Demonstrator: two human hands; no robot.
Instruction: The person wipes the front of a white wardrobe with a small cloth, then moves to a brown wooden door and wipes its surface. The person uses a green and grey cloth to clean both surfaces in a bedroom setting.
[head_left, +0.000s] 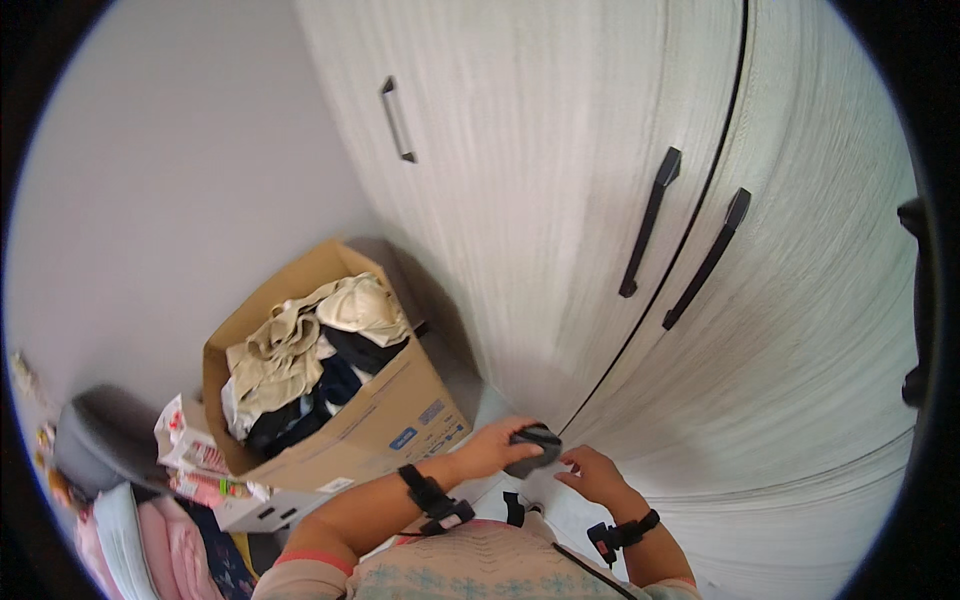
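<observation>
My left hand (491, 448) grips a small dark grey bundle (541, 448) that looks like folded cloth, in front of my body. Just to its right, my right hand (595, 475) has loosely bent fingers, with thumb and forefinger a little apart and nothing seen between them. Its fingertips come close to the bundle; whether they touch it is hard to tell. To the left stands an open cardboard box (367, 427) filled with clothes, with beige garments (277, 349), a cream bra-like piece (360, 306) and dark cloth (337, 382) on top.
A pale wood-grain wardrobe (510, 187) with shut doors and black handles (651, 225) rises ahead. At lower left are a grey chair back (105, 435), stacked folded textiles (150, 544), a white printed bag (184, 435) and a white box (259, 511).
</observation>
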